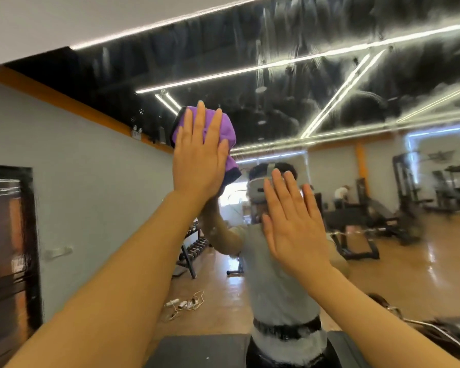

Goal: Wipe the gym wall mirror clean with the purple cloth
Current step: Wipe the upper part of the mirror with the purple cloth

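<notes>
Pretty much the whole mirror [329,107] is open to sweep across, with streaky glass running up and off to the right with nothing stuck on it. The only things in the way are the two flat hands: the left hand [200,155] pressing the purple cloth [223,134] up high, and the right hand [292,224] lower and just beside it, so there's only a narrow gap between them.

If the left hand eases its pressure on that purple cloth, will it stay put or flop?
Probably flop: the purple cloth is bunched, its lower corner drooping under the left hand. Flat fingers only press it against the mirror, so it would likely slide down. It looks light.
</notes>
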Demonstrator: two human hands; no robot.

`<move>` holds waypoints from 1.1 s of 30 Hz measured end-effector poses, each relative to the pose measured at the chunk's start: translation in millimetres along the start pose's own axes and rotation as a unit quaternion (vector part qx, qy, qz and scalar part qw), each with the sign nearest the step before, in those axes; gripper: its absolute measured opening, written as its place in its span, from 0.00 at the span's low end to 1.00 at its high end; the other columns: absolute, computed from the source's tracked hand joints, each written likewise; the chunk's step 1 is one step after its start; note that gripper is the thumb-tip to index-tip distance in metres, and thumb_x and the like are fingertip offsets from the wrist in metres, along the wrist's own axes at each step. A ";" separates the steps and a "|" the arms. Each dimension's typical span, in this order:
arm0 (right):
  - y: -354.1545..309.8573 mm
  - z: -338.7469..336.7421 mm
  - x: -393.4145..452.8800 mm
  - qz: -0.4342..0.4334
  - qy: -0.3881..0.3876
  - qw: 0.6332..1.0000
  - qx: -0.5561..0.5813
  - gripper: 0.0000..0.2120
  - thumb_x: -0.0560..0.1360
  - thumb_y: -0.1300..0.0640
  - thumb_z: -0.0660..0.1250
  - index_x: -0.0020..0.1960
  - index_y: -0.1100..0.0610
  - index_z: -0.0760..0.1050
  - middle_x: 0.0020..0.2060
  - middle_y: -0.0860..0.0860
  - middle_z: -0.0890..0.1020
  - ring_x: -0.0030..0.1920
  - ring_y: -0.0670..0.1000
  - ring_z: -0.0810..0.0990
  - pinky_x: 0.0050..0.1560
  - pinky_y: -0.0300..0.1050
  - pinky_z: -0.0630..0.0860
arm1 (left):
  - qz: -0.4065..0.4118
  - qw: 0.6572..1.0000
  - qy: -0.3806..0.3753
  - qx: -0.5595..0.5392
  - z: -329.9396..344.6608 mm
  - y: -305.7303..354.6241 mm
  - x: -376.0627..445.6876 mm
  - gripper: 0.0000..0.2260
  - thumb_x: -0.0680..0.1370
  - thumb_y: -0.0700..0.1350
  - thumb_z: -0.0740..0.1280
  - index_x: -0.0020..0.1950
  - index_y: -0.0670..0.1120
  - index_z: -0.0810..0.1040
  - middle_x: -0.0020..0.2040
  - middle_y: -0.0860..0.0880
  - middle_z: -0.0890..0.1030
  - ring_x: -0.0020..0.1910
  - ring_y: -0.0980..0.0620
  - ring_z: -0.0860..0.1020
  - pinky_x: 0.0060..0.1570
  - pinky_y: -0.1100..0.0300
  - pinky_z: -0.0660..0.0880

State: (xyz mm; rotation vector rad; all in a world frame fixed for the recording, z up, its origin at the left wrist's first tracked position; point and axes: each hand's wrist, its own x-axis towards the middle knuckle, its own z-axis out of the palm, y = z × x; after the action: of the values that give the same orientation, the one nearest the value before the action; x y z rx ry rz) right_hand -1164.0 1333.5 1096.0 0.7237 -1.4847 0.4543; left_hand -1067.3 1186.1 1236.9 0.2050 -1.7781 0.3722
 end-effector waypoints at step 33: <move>-1.8 -1.9 -0.5 0.001 -0.010 1.000 -0.006 0.28 0.83 0.50 0.48 0.80 0.62 0.57 0.80 0.59 0.57 0.80 0.59 0.54 0.78 0.58 0.51 | -0.064 0.996 0.053 -0.032 7.3 -5.3 -16.5 0.27 0.84 0.54 0.47 0.81 0.46 0.56 0.81 0.42 0.54 0.80 0.40 0.50 0.78 0.47 0.49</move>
State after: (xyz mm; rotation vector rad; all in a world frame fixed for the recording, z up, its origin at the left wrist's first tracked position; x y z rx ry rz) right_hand -1161.4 1333.5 1095.3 0.7191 -1.5063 0.4414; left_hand -1068.3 1177.6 1220.2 0.2483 -1.6610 0.2302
